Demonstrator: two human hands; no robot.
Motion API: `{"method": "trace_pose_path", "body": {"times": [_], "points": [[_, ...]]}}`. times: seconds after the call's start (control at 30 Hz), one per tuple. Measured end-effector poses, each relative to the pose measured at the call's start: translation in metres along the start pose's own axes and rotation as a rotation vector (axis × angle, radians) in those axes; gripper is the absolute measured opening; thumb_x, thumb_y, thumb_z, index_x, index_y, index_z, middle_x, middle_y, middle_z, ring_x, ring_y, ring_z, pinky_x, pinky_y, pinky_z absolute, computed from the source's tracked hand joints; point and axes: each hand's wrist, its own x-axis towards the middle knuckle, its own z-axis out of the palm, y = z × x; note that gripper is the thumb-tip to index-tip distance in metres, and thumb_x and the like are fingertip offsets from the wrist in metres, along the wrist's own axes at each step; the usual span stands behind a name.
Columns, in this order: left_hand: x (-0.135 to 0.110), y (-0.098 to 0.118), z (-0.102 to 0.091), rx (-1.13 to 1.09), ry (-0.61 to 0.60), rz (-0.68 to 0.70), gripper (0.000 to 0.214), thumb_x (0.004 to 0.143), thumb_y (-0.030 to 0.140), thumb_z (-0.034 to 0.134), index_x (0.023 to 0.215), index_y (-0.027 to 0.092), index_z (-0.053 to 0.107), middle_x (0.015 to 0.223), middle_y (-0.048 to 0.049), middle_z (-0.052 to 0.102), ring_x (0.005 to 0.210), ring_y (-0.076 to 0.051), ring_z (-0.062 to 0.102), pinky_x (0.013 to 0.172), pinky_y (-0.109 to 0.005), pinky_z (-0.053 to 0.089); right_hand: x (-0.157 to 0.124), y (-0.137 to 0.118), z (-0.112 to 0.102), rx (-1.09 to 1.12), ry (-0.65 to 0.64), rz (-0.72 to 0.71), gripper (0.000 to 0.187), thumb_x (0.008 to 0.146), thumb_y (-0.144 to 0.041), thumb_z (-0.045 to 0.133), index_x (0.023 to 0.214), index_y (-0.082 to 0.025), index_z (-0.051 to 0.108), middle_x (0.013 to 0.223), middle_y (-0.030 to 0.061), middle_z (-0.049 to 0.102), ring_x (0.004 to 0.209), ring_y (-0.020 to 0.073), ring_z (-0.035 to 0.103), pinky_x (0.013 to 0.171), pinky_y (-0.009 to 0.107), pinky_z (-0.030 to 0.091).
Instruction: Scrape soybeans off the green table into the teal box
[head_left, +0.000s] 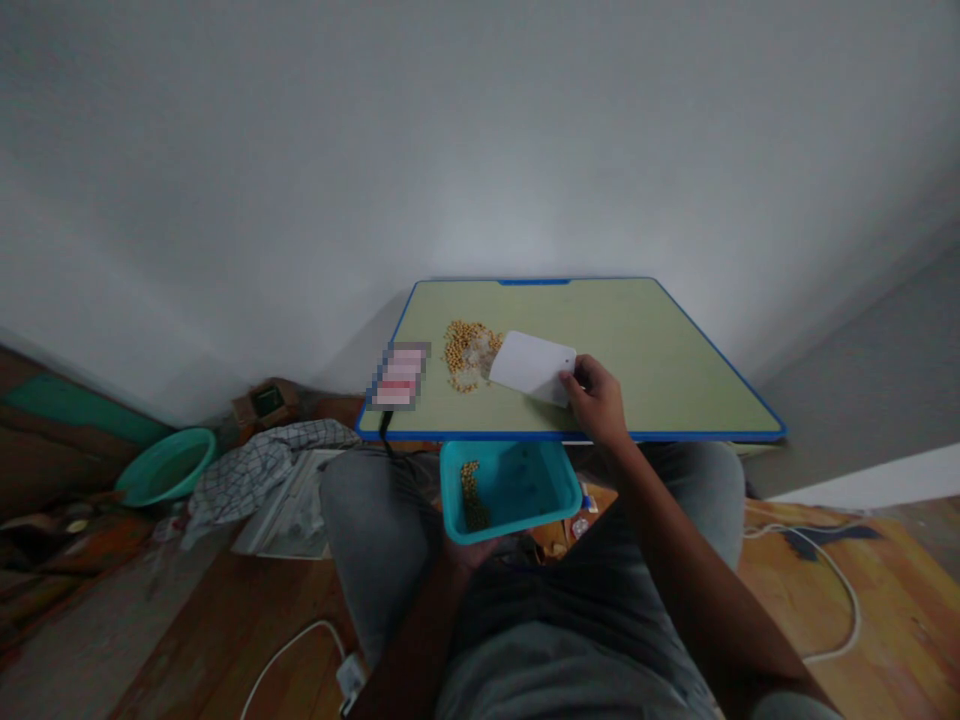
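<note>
My right hand point(598, 398) grips the right end of a flat white plastic scraper point(531, 364) with rounded corners. The scraper is tilted over the pale green tabletop point(637, 345), its far edge beside a pile of yellow soybean-like beans point(461, 345). Whitish grains or bits point(480, 352), too small to name, are mixed into the pile's right side. Below the table's front edge, my left hand point(469, 552) holds a turquoise plastic basin point(517, 525) from beneath; its fingers are mostly hidden. More beans point(472, 495) lie along the basin's left side.
A blurred pinkish item point(399, 377) lies at the table's left edge, with a black strap point(385, 428) hanging down. On the floor at left are a green tub point(169, 465) and checked cloth point(262, 470). White cables point(851, 590) run on both sides.
</note>
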Motion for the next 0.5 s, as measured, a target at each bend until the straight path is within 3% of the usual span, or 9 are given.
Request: {"method": "trace_pose_path", "body": {"times": [0.23, 0.5], "points": [[0.0001, -0.0006, -0.0007, 0.009, 0.013, 0.007, 0.072, 0.111, 0.054, 0.015, 0.16, 0.023, 0.059, 0.167, -0.0149, 0.057, 0.154, -0.038, 0.055, 0.121, -0.068, 0.045, -0.0004, -0.0025, 0.0004, -0.008, -0.038, -0.012, 0.022, 0.088, -0.045, 0.061, 0.083, -0.024, 0.058, 0.072, -0.0001, 0.058, 0.069, 0.0182, 0.055, 0.06, 0.028, 0.041], [0.0037, 0.0016, -0.0008, 0.011, -0.004, -0.012, 0.074, 0.111, 0.058, 0.018, 0.159, 0.02, 0.06, 0.165, -0.0153, 0.059, 0.149, -0.04, 0.059, 0.113, -0.063, 0.055, -0.0008, 0.0011, 0.0006, 0.063, -0.093, -0.003, 0.025, 0.091, -0.048, 0.065, 0.088, -0.023, 0.062, 0.078, 0.0012, 0.062, 0.073, 0.0184, 0.058, 0.062, 0.028, 0.045]]}}
